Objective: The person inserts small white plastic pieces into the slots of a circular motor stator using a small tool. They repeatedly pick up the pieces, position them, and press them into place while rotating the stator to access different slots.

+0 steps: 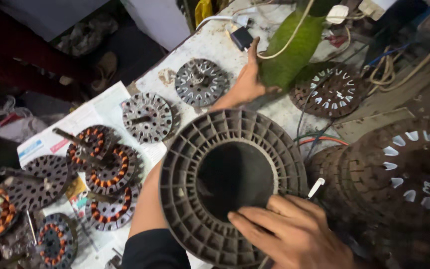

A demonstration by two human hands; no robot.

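**Ribbed disc held at the near edge; left hand reaching to the far worktop**

Nearest the camera, the right hand (290,231) is resting on the large round grey ribbed disc with a dark central opening (232,184), its fingers spread flat across the lower rim and inner edge, steadying it rather than closing round it. The disc is standing close under the camera, over the stained white worktop (210,47). No winding or wire is showing on it, so I judge work on this piece to be at an early stage.

To the left, several slotted stator cores with orange copper windings (110,169) are lying on printed paper, apparently finished or stripped; which, I cannot tell.

Further off, the left hand (247,82) is stretching forward, fingers extended and holding nothing, touching a long green leaf-shaped sheet (292,50). A bare grey slotted stator core (201,82) is lying just beside that hand, and a dark brown slotted disc (330,92) is sitting beyond the sheet.
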